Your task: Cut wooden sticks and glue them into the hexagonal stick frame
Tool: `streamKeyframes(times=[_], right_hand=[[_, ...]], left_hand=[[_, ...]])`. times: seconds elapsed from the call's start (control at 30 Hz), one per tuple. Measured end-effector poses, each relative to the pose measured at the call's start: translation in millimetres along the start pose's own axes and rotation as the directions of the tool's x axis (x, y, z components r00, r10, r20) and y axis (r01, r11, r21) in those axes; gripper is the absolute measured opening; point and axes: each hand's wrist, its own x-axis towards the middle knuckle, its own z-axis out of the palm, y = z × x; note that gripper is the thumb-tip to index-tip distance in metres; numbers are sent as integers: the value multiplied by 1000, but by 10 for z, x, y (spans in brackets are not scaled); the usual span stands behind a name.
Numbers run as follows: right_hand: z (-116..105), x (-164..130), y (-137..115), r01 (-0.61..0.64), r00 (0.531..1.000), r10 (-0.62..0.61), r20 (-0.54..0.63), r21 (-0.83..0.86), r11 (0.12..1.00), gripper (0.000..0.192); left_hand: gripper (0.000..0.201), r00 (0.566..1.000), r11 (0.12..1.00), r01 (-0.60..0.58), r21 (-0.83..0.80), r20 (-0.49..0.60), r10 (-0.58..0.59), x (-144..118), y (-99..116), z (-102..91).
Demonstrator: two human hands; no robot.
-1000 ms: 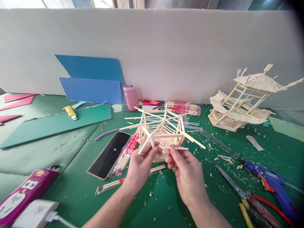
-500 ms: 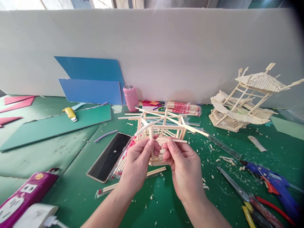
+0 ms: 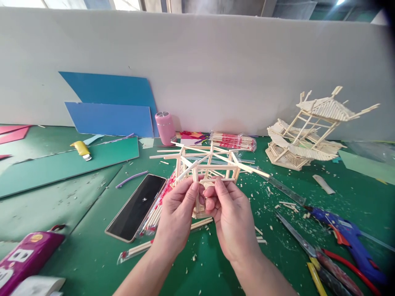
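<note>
In front of me stands a hexagon-like frame of pale wooden sticks [image 3: 217, 167], with longer sticks jutting out at its top corners. My right hand [image 3: 234, 220] pinches a short wooden stick [image 3: 207, 180] between thumb and fingers, level below the frame's front top beam. The stick's left end lies at or very near the front left post [image 3: 195, 174]. Around the lower part of that post, the fingers of my left hand [image 3: 176, 216] are closed. Both hands hide much of the frame's front, and their fingertips nearly meet.
At right are a finished-looking stick pavilion [image 3: 314, 131], scissors [image 3: 300, 238], a blue glue gun [image 3: 342, 232] and scattered stick bits. A phone [image 3: 135, 207], bundled sticks [image 3: 156, 213], a yellow cutter [image 3: 81, 149] and a purple power strip [image 3: 29, 257] lie left. A pink flask [image 3: 166, 128] stands behind.
The short stick has shifted left towards the front left post, with my right hand moving along. My left hand keeps its closed grip. The whole view has shifted slightly.
</note>
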Motion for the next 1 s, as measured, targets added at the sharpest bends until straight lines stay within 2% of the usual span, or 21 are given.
streamKeyframes(times=[0.17, 0.33, 0.6, 0.83, 1.0], right_hand=[[0, 6, 4, 18, 1000, -18, 2, -25, 1000, 28], [0, 21, 4, 1, 1000, -1, 1, -17, 1000, 27], [-26, 23, 10, -8, 1000, 8, -9, -49, 999, 27], [-13, 32, -1, -17, 1000, 16, -17, -36, 999, 30], [-10, 42, -3, -8, 1000, 7, -21, -18, 1000, 28]], left_hand=[[28, 1000, 1000, 9, -5, -17, -9, -10, 14, 13], [21, 999, 1000, 2, -22, 37, -1, -26, 25, 29], [18, 999, 999, -21, -27, 48, 23, -35, 28, 37], [19, 999, 996, 6, -91, 32, -3, -43, 38, 74], [17, 1000, 997, -2, -74, 26, 4, -32, 27, 61]])
